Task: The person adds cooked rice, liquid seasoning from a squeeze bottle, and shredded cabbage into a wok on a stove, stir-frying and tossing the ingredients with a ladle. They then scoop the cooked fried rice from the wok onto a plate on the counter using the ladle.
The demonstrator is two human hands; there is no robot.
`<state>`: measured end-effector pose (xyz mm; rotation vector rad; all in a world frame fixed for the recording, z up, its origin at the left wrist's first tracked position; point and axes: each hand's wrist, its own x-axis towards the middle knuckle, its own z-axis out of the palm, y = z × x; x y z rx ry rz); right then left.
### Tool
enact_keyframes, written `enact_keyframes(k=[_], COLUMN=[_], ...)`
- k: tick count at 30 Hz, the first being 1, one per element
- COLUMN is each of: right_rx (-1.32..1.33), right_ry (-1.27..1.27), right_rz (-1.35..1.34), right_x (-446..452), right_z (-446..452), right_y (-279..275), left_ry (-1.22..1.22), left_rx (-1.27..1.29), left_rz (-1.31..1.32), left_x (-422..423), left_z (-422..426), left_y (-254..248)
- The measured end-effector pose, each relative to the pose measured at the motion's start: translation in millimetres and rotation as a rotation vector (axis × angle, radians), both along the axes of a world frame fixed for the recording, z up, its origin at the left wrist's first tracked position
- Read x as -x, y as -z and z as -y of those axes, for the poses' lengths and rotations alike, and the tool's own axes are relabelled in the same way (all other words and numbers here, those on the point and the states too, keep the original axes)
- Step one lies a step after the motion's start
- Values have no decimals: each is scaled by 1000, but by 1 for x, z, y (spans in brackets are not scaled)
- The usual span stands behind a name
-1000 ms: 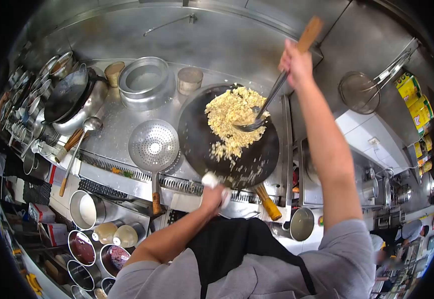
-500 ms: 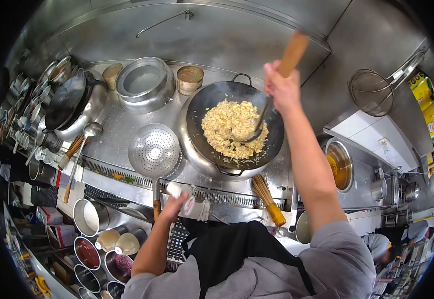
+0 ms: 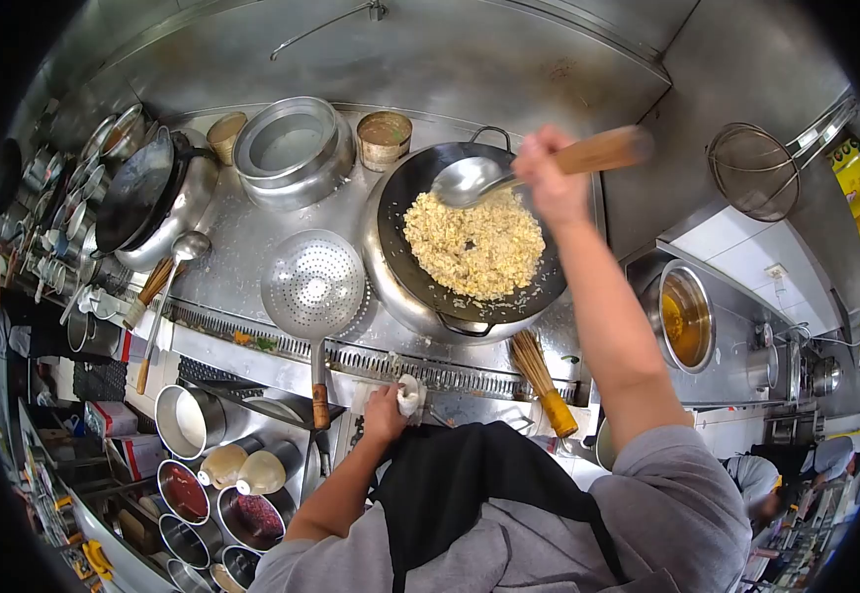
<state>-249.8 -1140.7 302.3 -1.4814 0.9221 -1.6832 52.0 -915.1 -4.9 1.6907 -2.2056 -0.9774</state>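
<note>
Fried rice with bits of egg (image 3: 474,247) lies in a black wok (image 3: 395,237) on the stove. My right hand (image 3: 552,183) is closed around the wooden handle of a steel ladle (image 3: 467,182). The ladle's bowl is over the far left part of the wok, above the rice. At the stove's front edge, my left hand (image 3: 385,415) is closed on a bunched white cloth (image 3: 410,397). Left of the wok, a large perforated skimmer (image 3: 313,282) rests with its wooden handle toward me, close to my left hand.
A bamboo brush (image 3: 541,381) lies right of centre along the stove's front. Steel pots (image 3: 290,148) and a tin (image 3: 384,138) stand behind. A second ladle (image 3: 191,246) is at left. Several containers, one with red sauce (image 3: 183,491), sit lower left. A bowl of yellow liquid (image 3: 687,321) stands right.
The ladle has come up out of the rice and swung left, its handle now tilting right. My left hand has moved right and down with the cloth. The view has shifted slightly.
</note>
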Motion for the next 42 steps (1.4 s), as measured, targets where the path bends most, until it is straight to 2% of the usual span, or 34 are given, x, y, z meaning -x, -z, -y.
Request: enact_keyframes(k=[1,2,3,6,9,10,12,13,14,15,17,20,21,23,25,27,29,31,32,33,35,38,40,42], right_rx=[-50,-151,-251,-208,-3,41,-107,-179,-149,-236,-197,-191,-172,-201,-72,19,-48,-212,-202,-171,-118,38,98,-67], right_ry=[82,57,30,102,-82,-40,-14,-2,1,164,219,242,85,111,238,202,366,193,122,182,288,91,55,185], right_rz=[-120,-160,-202,-241,-141,-229,-378,-449,-433,-415,-286,-47,12,101,205,205,206,200,179,179,168,150,118,161], right_x=[0,-5,-8,-36,-21,-20,-11,-18,-10,-13,-5,15,33,50,48,64,61,64,69,65,46,50,47,29], right_z=[15,19,22,-23,-43,-45,-29,-28,-35,-54,-81,-70,-54,-49,-63,-73,-66,-46,-43,-48,-73,-119,-128,-88], right_y=[36,32,24,-46,-14,9,33,22,4,-26,-63,-19,19,17,-28,-55,-44,9,12,-9,-91,-185,-195,-147], left_ry=[4,7,9,-13,27,44,73,83,94,102,38,53,81,179,248,344,437,521,460,474,483,513,490,434], left_rx=[23,52,82,80,63,49,19,18,12,6,116,236,274,422,506,385,329,351,397,415,445,453,443,442], left_rz=[-26,-53,-82,-143,-98,-97,-89,-135,-180,-227,-329,-450,-486,-579,-602,-482,-292,-33,-43,-40,-43,-111,-93,-105], left_x=[0,1,3,3,2,3,0,-5,-13,-17,-18,4,19,50,77,103,118,126,126,121,104,82,92,104], left_z=[-4,-5,-3,-5,-5,-3,1,6,9,14,28,56,67,85,99,116,112,102,95,89,67,33,38,53], left_y=[2,5,6,1,10,8,-2,-16,-31,-45,-56,-104,-126,-163,-190,-180,-156,-136,-131,-141,-182,-249,-243,-221])
